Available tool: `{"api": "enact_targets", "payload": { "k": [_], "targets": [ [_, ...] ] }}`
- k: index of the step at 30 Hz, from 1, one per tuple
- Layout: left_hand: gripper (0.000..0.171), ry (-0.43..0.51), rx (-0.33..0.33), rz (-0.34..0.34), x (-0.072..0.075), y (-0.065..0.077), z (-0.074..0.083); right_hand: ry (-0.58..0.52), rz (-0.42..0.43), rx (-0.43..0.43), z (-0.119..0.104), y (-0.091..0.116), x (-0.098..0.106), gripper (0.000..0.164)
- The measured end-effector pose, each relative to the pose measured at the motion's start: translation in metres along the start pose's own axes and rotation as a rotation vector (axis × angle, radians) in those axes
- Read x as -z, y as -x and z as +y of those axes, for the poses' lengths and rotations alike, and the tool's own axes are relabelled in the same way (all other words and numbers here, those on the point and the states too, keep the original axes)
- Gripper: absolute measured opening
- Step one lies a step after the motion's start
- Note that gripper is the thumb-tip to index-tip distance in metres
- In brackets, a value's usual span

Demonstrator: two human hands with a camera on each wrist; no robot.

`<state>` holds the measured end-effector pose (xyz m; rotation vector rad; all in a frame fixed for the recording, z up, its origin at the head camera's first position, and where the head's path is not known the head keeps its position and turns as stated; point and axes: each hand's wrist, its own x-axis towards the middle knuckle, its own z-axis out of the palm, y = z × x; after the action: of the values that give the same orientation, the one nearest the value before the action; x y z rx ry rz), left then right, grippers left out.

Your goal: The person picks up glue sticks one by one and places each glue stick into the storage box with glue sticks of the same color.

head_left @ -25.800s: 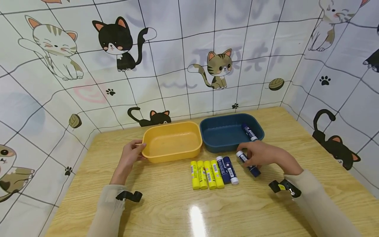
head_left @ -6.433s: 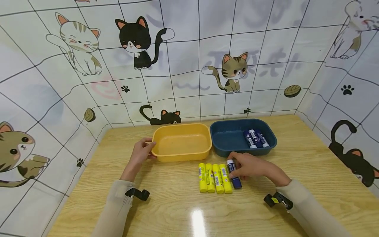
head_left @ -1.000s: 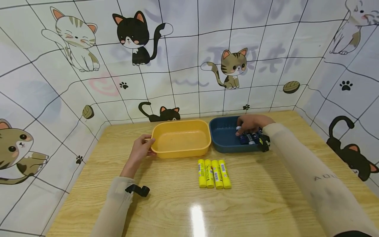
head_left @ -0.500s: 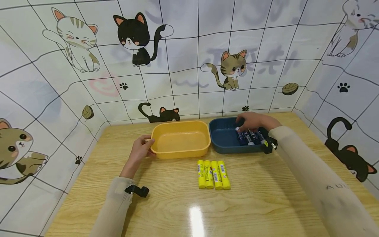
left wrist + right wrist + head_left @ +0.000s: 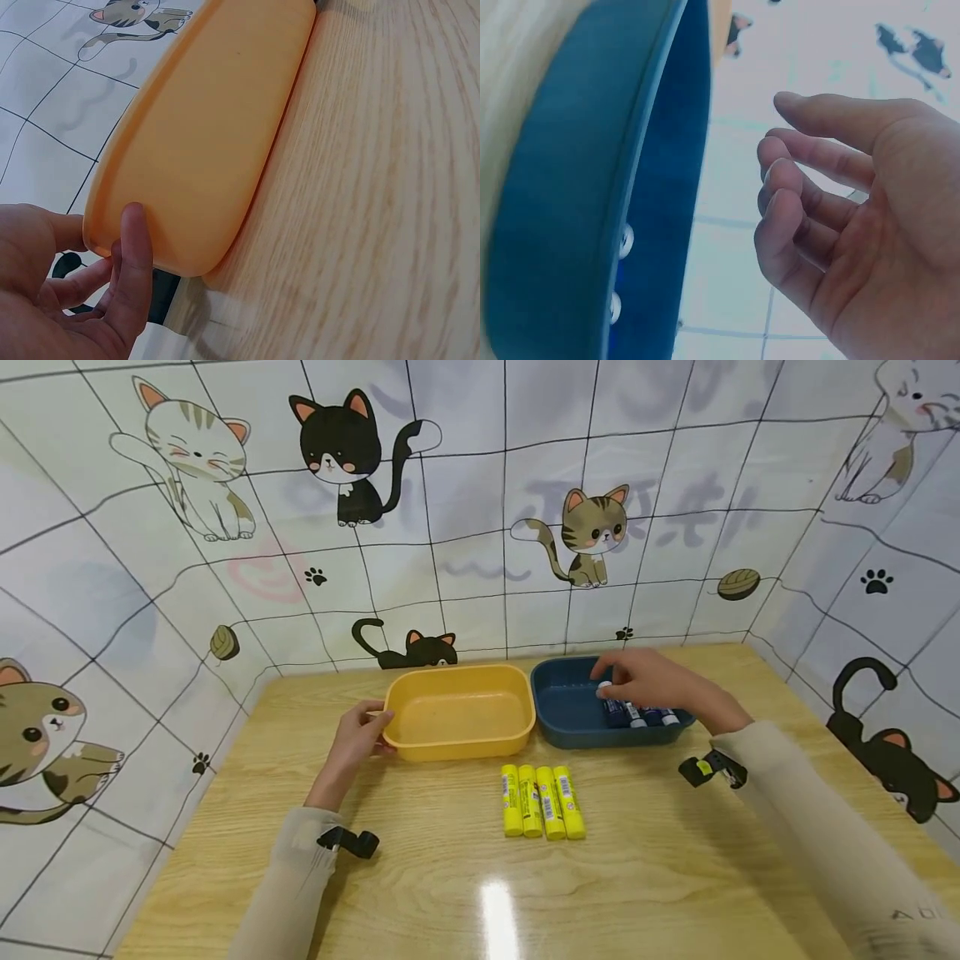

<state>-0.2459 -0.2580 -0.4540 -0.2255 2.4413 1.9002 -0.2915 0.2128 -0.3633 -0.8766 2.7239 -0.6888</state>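
My left hand (image 5: 358, 732) pinches the left rim of a yellow plastic tray (image 5: 457, 750), its thumb inside the rim and its fingers outside; the left wrist view shows the same hold on the tray (image 5: 187, 150). Over the blue tray (image 5: 600, 738) hovers my right hand (image 5: 652, 681), fingers loosely bent and holding nothing; in the right wrist view that hand (image 5: 855, 195) is apart from the tray wall (image 5: 570, 187). Several navy glue sticks (image 5: 615, 713) with white ends lie side by side in the blue tray, partly hidden by my right hand.
Several yellow glue sticks (image 5: 542, 802) lie in a row on the wooden table (image 5: 420, 877), in front of the trays. The two trays stand side by side near the back wall (image 5: 465, 527), which is covered in a cat-patterned sheet.
Across the older frames the navy glue sticks went from the table into the blue tray. Within the last second my right hand let go of one there and rose. My left hand stayed put.
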Motion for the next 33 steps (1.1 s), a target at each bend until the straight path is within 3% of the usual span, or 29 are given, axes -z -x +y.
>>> {"api": "enact_targets", "payload": {
  "k": [7,14,22,33],
  "targets": [
    [0.050,-0.004,0.010,-0.003,0.000,0.001,0.002,-0.043,0.024,0.081,-0.030,0.026,-0.024,0.026],
    [0.050,0.000,0.007,-0.004,0.001,0.000,0.001,-0.079,-0.006,0.147,-0.041,0.037,-0.054,0.020],
    [0.045,0.005,0.003,0.010,0.000,-0.002,-0.002,-0.138,-0.067,0.139,-0.046,0.040,-0.077,0.021],
    [0.046,0.001,-0.003,0.006,-0.001,-0.003,0.000,-0.188,-0.123,0.082,-0.046,0.040,-0.085,0.033]
  ]
}}
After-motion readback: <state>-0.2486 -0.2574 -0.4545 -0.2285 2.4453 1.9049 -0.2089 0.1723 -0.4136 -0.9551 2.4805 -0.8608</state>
